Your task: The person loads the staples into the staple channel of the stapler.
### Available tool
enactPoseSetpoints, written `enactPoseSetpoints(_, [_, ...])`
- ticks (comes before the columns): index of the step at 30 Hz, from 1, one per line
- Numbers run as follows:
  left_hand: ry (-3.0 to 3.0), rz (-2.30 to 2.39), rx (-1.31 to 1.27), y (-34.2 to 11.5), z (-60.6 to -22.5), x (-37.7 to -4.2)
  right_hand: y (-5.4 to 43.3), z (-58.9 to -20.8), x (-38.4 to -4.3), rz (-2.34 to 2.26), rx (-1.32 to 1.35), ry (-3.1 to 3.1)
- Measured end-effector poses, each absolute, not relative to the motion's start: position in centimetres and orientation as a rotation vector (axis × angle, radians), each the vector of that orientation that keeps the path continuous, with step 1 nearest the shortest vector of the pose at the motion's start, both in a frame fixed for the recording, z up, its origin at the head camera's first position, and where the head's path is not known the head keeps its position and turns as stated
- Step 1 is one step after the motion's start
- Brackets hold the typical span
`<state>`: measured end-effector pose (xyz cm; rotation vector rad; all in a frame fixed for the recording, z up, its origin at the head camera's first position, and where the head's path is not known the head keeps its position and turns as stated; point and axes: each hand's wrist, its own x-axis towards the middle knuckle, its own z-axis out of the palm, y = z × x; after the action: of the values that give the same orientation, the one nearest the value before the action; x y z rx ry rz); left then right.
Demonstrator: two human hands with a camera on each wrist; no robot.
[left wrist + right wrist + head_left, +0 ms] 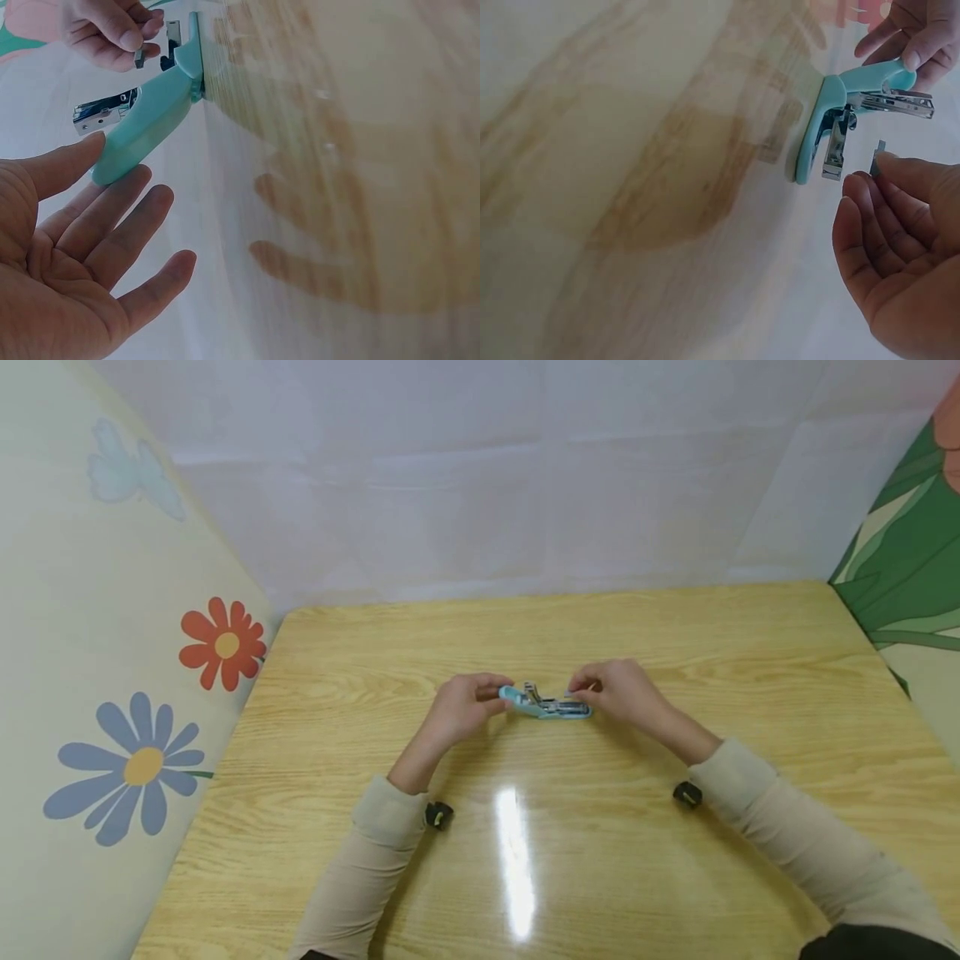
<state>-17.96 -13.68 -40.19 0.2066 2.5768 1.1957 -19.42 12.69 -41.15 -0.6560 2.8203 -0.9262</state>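
A mint-green stapler (pixel 528 704) is opened wide on the table, its metal parts showing. My left hand (pixel 463 706) pinches the end of its raised top arm between thumb and fingers; in the left wrist view the other fingers spread out below the stapler (pixel 154 120). Thumb and fingertips of my right hand (pixel 621 692) pinch a small grey strip of staples (pixel 878 159), held just above the stapler's base. The metal magazine (pixel 835 146) stands between the base and the top arm in the right wrist view.
The wood-grain table (pixel 315 693) has a glossy, reflective top. A white cloth backdrop (pixel 465 485) hangs behind its far edge. Flower-painted panels (pixel 112 610) stand at the sides. Small black devices (pixel 438 815) sit by both sleeve cuffs.
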Motion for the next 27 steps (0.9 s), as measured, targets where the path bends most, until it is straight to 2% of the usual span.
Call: enactPoseSetpoints(27, [2.641, 1.097, 0.233, -13.8, -40.2, -17.9, 13.3, -43.0, -18.7, -0.856, -0.628, 2.806])
